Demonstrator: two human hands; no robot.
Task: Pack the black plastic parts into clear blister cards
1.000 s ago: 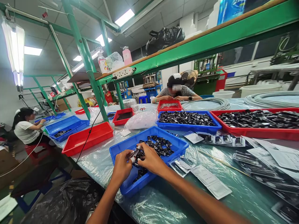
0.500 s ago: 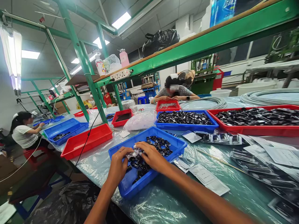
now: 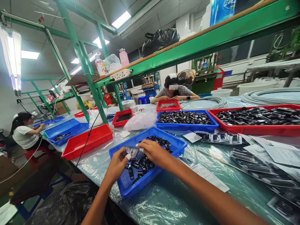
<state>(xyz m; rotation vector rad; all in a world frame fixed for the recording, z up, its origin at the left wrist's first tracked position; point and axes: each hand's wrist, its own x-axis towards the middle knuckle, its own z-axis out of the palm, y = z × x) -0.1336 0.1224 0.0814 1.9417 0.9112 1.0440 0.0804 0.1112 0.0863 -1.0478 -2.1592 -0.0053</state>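
My left hand [image 3: 118, 163] is closed on a small clear plastic packet [image 3: 132, 152], its thumb on the near side. From the other side, the fingers of my right hand [image 3: 153, 153] pinch the packet's right end. White covers sit on some of my fingertips. Whatever is inside the packet is too small to make out. Both hands are over a blue tray [image 3: 126, 194], tilted across the table in this view. Small black glossy parts [image 3: 142, 165] lie loose in it, some hidden beneath my hands.
Behind stand a blue tray [image 3: 187, 127] and a red tray [image 3: 257, 130], both full of black parts. Packed strips [image 3: 257, 168] and white printed bags [image 3: 208, 177] lie to the right. A red tray [image 3: 87, 140] stands left. Two people sit working farther off.
My left hand has turned and opened out a little from the right, its thumb now showing. More of the clear packet is visible between my hands.
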